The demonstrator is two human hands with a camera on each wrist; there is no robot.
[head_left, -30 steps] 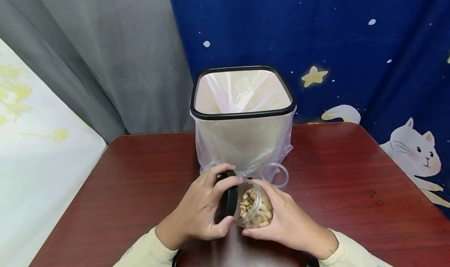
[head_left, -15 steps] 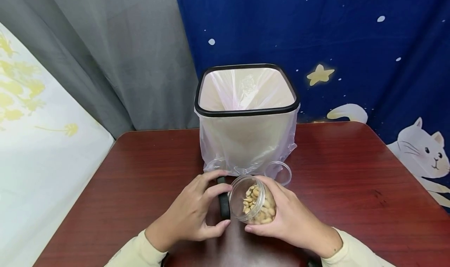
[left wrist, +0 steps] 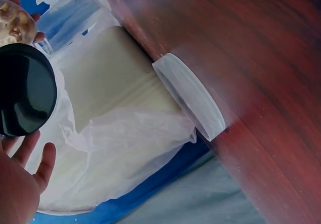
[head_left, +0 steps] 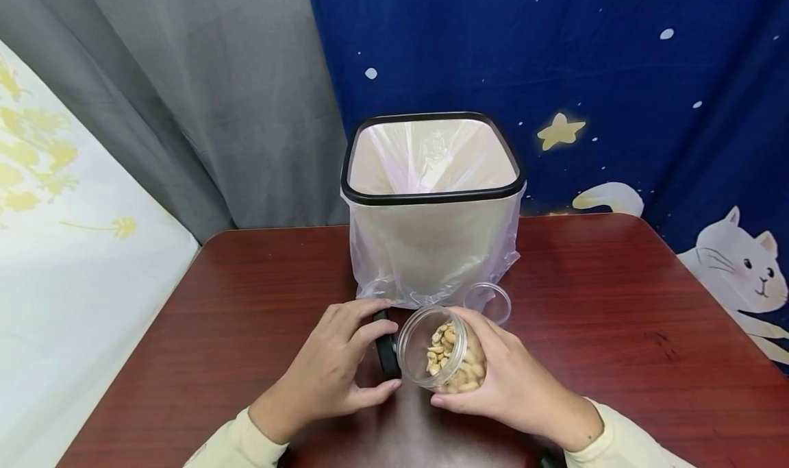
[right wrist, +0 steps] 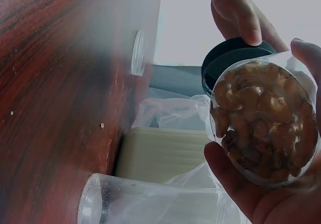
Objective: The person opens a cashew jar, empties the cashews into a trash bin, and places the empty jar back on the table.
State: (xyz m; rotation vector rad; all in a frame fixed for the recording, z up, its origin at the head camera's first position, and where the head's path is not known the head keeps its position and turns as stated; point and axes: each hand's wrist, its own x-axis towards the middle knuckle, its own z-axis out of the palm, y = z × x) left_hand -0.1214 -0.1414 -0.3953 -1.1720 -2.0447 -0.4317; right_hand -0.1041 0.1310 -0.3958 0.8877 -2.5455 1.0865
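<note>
Sleeves of pale cream come in at the bottom, one on each side. The left hand has its grip on a black lid, with the thumb at one edge and the fingers at the other. The lid is just beside the mouth of a clear jar. The right hand has its grip around the jar and holds it tipped over, up off the surface, with its mouth facing left. Curvy nuts sit inside.

Past the hands, a clear cup is by the front of a big pale bin. A flat, clear dish is near the bin too, over on the left. The bin has a black rim and a see-through bag hanging over its sides.

Behind the bin hang a gray curtain and a blue curtain with stars and a white cat.
</note>
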